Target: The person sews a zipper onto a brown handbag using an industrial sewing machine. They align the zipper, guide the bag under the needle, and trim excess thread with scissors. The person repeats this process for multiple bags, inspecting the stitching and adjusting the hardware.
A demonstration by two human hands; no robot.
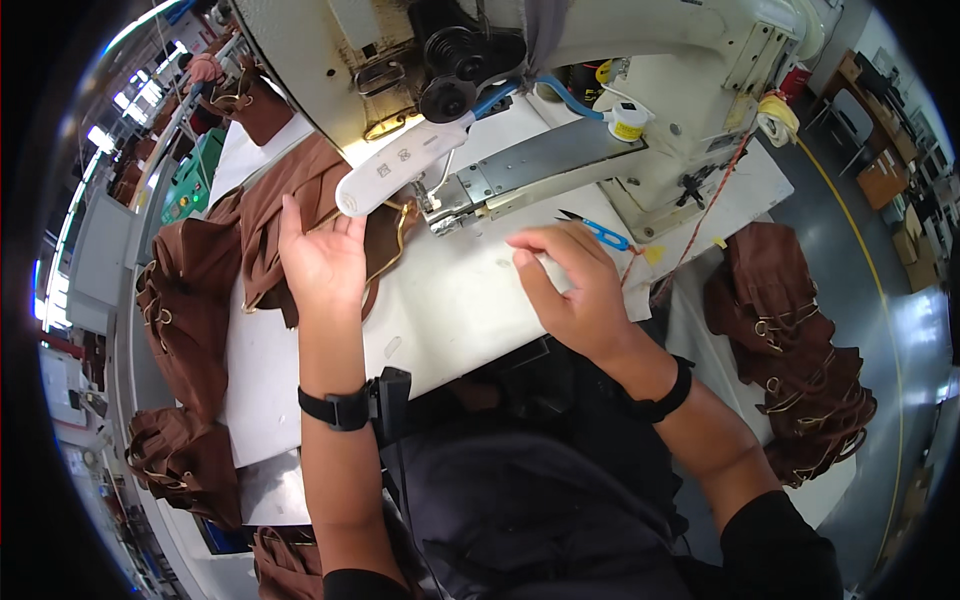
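Note:
My left hand (325, 262) is palm up with the thumb apart, against a brown bag piece (385, 238) with a gold-coloured edge. The tips of its fingers are partly hidden beneath the white lamp head (400, 165), and I see nothing gripped in it. The bag piece lies left of the sewing machine's narrow metal arm (540, 160), close to the needle area (437, 205). My right hand (575, 285) hovers over the white table (460, 310), fingers bent and thumb apart, holding nothing visible. Just beyond it lie blue thread snips (605, 234) with dark blades.
More brown bags hang over the table's left side (190, 310), and another pile (785, 350) rests at the right. The machine's body (660, 150) rises at the back. A red cord (712, 200) runs down beside it. A person (205, 72) is far off at upper left.

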